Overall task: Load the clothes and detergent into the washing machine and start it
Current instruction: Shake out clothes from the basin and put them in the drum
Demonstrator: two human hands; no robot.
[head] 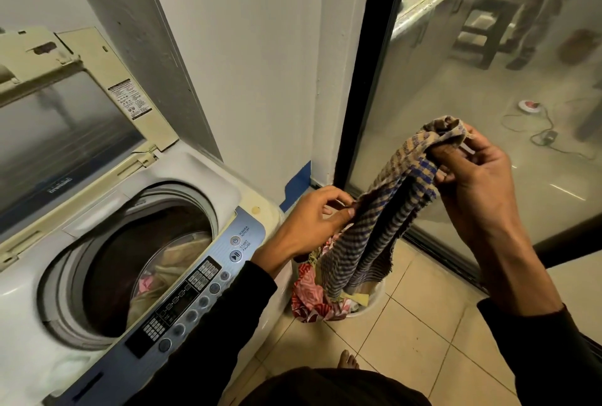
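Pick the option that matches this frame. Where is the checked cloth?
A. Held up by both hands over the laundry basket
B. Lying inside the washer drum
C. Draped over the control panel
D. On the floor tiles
A: the right hand grips the top of the checked cloth and the left hand pinches its edge, with its lower end hanging into the laundry basket beside the washer.

Coarse woven cloth (374, 229); glossy plastic washing machine (202, 174).
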